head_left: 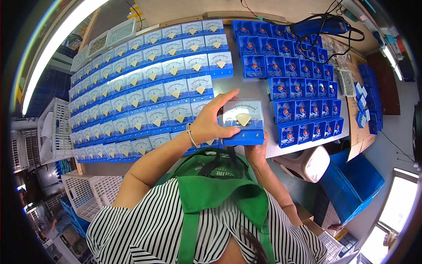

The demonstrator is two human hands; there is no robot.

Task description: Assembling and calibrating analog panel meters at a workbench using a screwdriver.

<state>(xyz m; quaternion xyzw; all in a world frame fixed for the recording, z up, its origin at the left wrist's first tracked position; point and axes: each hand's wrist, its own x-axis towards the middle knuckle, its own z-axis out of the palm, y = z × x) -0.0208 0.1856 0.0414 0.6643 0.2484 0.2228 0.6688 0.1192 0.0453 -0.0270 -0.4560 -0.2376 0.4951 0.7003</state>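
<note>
An analog meter (pixel 242 110) with a clear front, a pale fan-shaped piece on its dial and a blue base is held up in front of my chest. My left hand (pixel 209 121) grips its left side, thumb across the lower front and index finger along the top edge. A bracelet circles the left wrist. My right hand (pixel 258 153) is at the lower right of the blue base, partly behind it. Its fingers are hidden, so their grip does not show. To the left stand rows of similar meters (pixel 157 93), close together on the table.
Open blue cases (pixel 292 110) with orange-red wiring inside stand in rows at the right. A blue power tool (pixel 323 26) with a black cord lies at the far right. Trays of small parts (pixel 121 32) sit far left. A stool (pixel 314 164) and blue crate (pixel 351 187) stand right.
</note>
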